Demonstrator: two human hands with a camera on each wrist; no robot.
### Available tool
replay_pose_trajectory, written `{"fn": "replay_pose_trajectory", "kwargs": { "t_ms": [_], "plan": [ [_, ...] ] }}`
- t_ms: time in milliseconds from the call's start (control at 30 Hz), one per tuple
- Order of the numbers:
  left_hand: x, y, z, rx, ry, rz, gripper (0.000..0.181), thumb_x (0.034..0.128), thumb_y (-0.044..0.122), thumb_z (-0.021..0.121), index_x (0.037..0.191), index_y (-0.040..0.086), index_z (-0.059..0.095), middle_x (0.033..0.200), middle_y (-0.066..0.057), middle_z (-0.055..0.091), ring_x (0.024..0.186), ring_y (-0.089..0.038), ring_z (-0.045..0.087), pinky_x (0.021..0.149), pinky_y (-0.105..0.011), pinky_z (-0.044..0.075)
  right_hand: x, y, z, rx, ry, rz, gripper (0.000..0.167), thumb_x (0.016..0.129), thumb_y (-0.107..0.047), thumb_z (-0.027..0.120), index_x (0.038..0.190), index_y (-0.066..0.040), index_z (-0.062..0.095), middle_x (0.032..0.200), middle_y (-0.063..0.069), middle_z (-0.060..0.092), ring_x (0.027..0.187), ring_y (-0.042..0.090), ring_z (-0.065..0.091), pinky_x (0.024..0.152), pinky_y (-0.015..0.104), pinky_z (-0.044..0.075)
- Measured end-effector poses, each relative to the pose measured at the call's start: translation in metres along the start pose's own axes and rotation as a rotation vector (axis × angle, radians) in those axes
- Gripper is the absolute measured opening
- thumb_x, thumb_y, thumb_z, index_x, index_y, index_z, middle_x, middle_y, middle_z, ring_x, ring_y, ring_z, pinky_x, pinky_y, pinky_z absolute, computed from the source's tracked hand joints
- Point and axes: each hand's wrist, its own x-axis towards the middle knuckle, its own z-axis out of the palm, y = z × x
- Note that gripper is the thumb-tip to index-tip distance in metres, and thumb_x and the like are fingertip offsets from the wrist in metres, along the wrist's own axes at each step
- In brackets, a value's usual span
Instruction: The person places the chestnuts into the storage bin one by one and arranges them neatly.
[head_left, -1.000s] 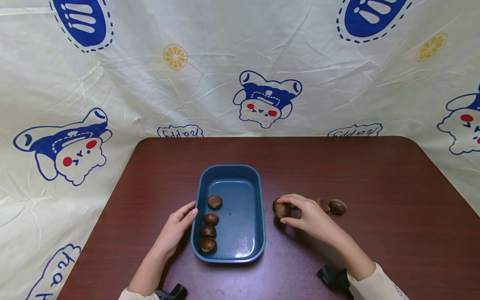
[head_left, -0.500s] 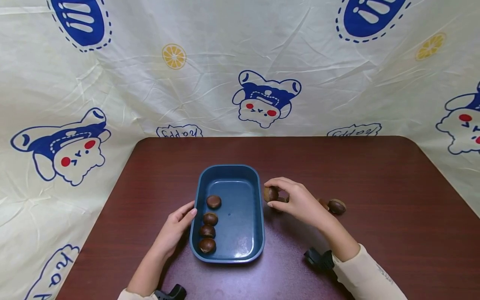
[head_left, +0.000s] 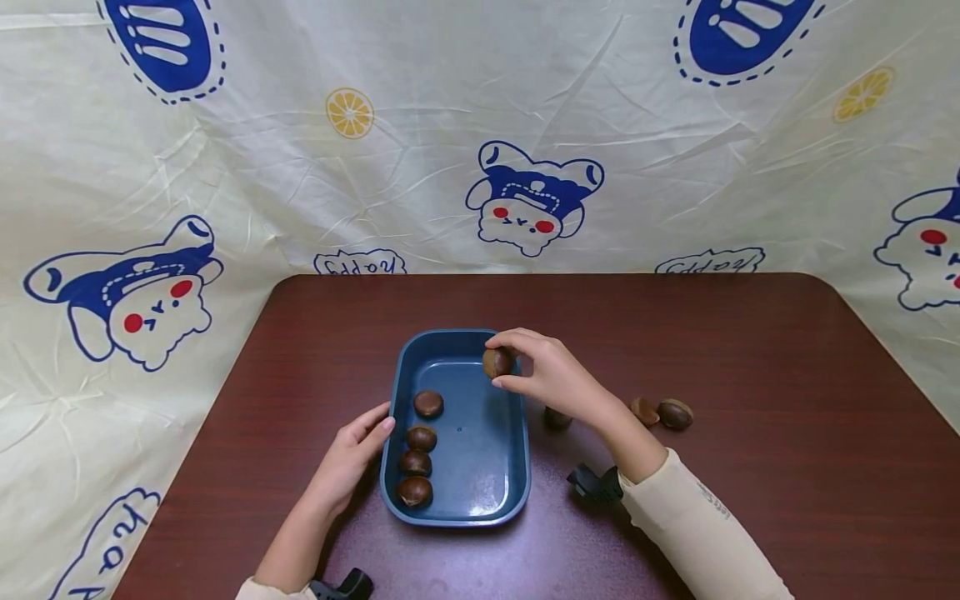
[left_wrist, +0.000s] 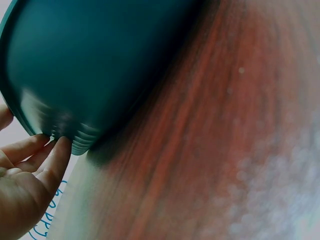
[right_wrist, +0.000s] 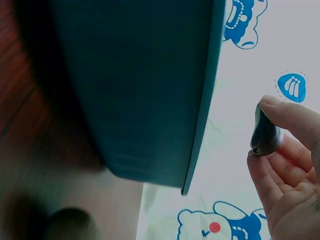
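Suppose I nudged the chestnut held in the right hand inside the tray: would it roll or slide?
The chestnut may roll unevenly: it looks rounded in the head view but flattened in the right wrist view. It could also slide, since its shell has a sheen and the tray looks smooth.

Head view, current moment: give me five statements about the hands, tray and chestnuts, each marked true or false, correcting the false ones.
1. The right hand pinches a chestnut. True.
2. The left hand touches the blue tray. True.
3. Six chestnuts rest on the tray's floor. False: four chestnuts do.
4. Those in the tray line its right wall. False: they lie toward its left.
5. Other chestnuts lie on the table, right of the tray. True.
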Motion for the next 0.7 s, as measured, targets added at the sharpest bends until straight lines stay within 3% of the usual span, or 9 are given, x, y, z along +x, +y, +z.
{"fn": "replay_pose_trajectory", "kwargs": {
  "t_ms": [367,700],
  "plan": [
    [0.001,0.0,-0.001,0.004,-0.001,-0.001,0.044,0.0923,0.024,0.051,0.13,0.002,0.044,0.127,-0.015,0.049,0.112,-0.027,0.048,0.095,-0.041,0.036,0.036,-0.001,0.027,0.071,-0.058,-0.018,0.043,0.077,-0.015,0.071,0.117,-0.007,0.057,0.111,0.002,0.057,0.098,0.015,0.052,0.083,0.035,0.047],
    [0.001,-0.001,0.0,-0.004,-0.002,0.001,0.044,0.0925,0.023,0.051,0.13,0.002,0.044,0.126,-0.015,0.049,0.111,-0.027,0.049,0.094,-0.042,0.036,0.054,-0.003,0.052,0.081,-0.156,-0.006,0.043,0.079,-0.017,0.069,0.119,-0.006,0.056,0.114,0.004,0.057,0.104,0.017,0.053,0.087,0.035,0.044]
  ]
}}
